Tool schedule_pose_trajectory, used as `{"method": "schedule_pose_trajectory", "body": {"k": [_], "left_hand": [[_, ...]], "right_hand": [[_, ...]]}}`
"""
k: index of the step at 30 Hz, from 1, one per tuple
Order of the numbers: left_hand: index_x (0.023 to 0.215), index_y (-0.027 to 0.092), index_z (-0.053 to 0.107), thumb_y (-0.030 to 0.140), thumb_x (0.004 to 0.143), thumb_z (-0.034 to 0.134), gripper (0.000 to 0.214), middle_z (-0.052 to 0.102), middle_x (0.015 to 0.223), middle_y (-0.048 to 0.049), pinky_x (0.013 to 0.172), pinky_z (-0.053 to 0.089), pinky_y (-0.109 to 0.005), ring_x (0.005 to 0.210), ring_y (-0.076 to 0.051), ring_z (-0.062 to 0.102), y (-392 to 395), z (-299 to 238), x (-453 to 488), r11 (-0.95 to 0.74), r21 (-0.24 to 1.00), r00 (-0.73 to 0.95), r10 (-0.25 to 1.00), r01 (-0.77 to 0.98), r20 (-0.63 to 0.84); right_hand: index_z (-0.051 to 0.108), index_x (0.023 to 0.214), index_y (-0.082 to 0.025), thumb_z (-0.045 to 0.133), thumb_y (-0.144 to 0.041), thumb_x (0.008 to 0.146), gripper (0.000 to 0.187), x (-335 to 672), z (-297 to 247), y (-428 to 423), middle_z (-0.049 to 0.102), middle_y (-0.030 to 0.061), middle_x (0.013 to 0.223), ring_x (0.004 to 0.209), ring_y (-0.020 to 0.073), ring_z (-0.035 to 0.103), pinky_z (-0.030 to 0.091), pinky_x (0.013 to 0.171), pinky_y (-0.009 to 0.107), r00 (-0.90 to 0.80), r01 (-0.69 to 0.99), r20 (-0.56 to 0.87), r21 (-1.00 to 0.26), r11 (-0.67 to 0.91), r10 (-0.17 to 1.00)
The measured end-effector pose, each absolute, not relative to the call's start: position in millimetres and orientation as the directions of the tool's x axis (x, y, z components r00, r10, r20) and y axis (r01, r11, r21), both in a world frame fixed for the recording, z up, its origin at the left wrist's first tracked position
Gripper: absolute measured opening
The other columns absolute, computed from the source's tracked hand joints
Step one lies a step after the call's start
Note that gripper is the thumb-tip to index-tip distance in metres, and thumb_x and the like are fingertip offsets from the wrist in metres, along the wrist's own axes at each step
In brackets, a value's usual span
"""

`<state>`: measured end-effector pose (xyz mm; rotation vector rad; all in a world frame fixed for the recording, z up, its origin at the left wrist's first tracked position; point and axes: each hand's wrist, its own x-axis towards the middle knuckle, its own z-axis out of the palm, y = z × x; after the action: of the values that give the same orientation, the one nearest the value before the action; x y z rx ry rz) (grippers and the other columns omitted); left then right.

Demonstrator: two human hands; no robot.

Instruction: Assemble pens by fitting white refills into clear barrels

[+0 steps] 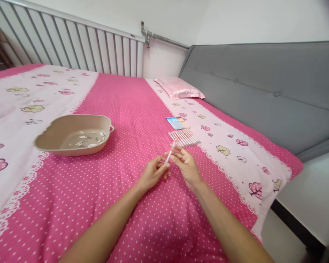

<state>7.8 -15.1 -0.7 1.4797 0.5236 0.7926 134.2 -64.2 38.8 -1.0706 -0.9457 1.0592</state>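
Observation:
A slim pen (170,151) with a clear-pink upper end is held up between my two hands, tilted to the upper right. My left hand (154,171) pinches its lower end. Around its upper part close the fingers of my right hand (186,163). Just beyond lies a row of white and reddish pens (184,138), side by side on the bedspread. Behind that is a second row of pens (178,123), blue at the left and orange-brown at the right.
To the left sits a beige plastic basin (72,150) with several small white pieces in it. The pink dotted bedspread (120,102) spreads under everything. Farther back are a pink pillow (179,87), a grey headboard (263,80) and a white radiator (79,40).

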Motion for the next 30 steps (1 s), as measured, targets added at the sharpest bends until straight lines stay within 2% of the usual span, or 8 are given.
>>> {"method": "schedule_pose_trajectory", "body": {"k": [6, 9, 11, 13, 16, 19, 26, 30], "left_hand": [[0.084, 0.015, 0.05, 0.043, 0.078, 0.055, 0.029, 0.062, 0.058, -0.0002, 0.047, 0.04, -0.021, 0.045, -0.009, 0.053, -17.4, 2.5, 8.5, -0.08, 0.987, 0.655, 0.74, -0.139, 0.152], [0.084, 0.015, 0.049, 0.042, 0.079, 0.054, 0.029, 0.063, 0.059, -0.0007, 0.047, 0.041, -0.022, 0.046, -0.009, 0.054, -17.0, 2.3, 8.0, -0.075, 0.987, 0.65, 0.745, -0.14, 0.149], [0.085, 0.015, 0.048, 0.043, 0.079, 0.053, 0.028, 0.062, 0.06, -0.0004, 0.048, 0.042, -0.022, 0.046, -0.009, 0.054, -16.1, 1.5, 7.6, -0.072, 0.987, 0.646, 0.748, -0.145, 0.15], [0.085, 0.015, 0.048, 0.043, 0.08, 0.053, 0.029, 0.062, 0.06, -0.0002, 0.048, 0.042, -0.022, 0.046, -0.01, 0.055, -15.2, 0.5, 7.4, -0.072, 0.986, 0.646, 0.748, -0.151, 0.153], [0.087, 0.015, 0.048, 0.044, 0.08, 0.052, 0.029, 0.062, 0.06, 0.0001, 0.048, 0.042, -0.022, 0.046, -0.009, 0.054, -14.6, -0.7, 7.7, -0.074, 0.985, 0.651, 0.742, -0.159, 0.161], [0.087, 0.015, 0.049, 0.043, 0.08, 0.052, 0.029, 0.062, 0.06, 0.0004, 0.047, 0.042, -0.022, 0.046, -0.009, 0.053, -14.8, -0.9, 8.1, -0.078, 0.984, 0.656, 0.736, -0.163, 0.167], [0.084, 0.015, 0.051, 0.042, 0.079, 0.055, 0.028, 0.062, 0.059, -0.0001, 0.048, 0.041, -0.021, 0.046, -0.009, 0.053, -16.1, 1.2, 8.0, -0.096, 0.985, 0.654, 0.738, -0.144, 0.167], [0.083, 0.015, 0.052, 0.043, 0.077, 0.056, 0.029, 0.062, 0.058, 0.0002, 0.048, 0.041, -0.021, 0.046, -0.008, 0.053, -16.3, 1.9, 8.0, -0.092, 0.986, 0.651, 0.741, -0.139, 0.161]], "right_hand": [[0.053, 0.102, -0.021, 0.072, -0.027, 0.065, 0.041, 134.8, 35.0, -62.7, 0.06, -0.0008, 0.082, 0.08, 0.0136, 0.058, 0.046, 0.073, 0.028, 0.306, -0.119, 0.099, -0.983, 0.141, 0.947], [0.055, 0.101, -0.021, 0.068, -0.03, 0.07, 0.035, 133.2, 38.6, -63.6, 0.06, 0.0023, 0.094, 0.094, 0.015, 0.056, 0.043, 0.084, 0.029, 0.308, -0.124, 0.101, -0.982, 0.145, 0.946], [0.055, 0.104, -0.022, 0.063, -0.032, 0.075, 0.032, 132.1, 42.2, -65.0, 0.061, 0.0046, 0.106, 0.106, 0.016, 0.052, 0.04, 0.092, 0.031, 0.266, -0.158, 0.102, -0.976, 0.147, 0.959], [0.053, 0.11, -0.023, 0.06, -0.032, 0.077, 0.034, 131.6, 44.8, -66.6, 0.061, 0.0058, 0.11, 0.109, 0.0171, 0.052, 0.039, 0.094, 0.033, 0.198, -0.192, 0.099, -0.972, 0.138, 0.975], [0.049, 0.115, -0.023, 0.06, -0.031, 0.076, 0.041, 131.6, 45.2, -67.5, 0.065, 0.0064, 0.105, 0.098, 0.0193, 0.059, 0.044, 0.086, 0.035, 0.142, -0.218, 0.093, -0.968, 0.123, 0.985], [0.05, 0.112, -0.022, 0.063, -0.03, 0.074, 0.041, 132.2, 43.2, -66.5, 0.066, 0.0054, 0.097, 0.088, 0.018, 0.063, 0.046, 0.08, 0.033, 0.16, -0.219, 0.095, -0.967, 0.129, 0.983], [0.055, 0.1, -0.02, 0.071, -0.028, 0.065, 0.039, 133.9, 37.3, -63.4, 0.061, -0.0006, 0.079, 0.073, 0.0132, 0.059, 0.046, 0.068, 0.026, 0.259, -0.133, 0.085, -0.983, 0.123, 0.962], [0.056, 0.097, -0.021, 0.073, -0.026, 0.063, 0.038, 133.8, 35.3, -62.7, 0.057, -0.003, 0.075, 0.073, 0.012, 0.056, 0.045, 0.07, 0.025, 0.31, -0.046, 0.126, -0.988, 0.148, 0.942]]}}
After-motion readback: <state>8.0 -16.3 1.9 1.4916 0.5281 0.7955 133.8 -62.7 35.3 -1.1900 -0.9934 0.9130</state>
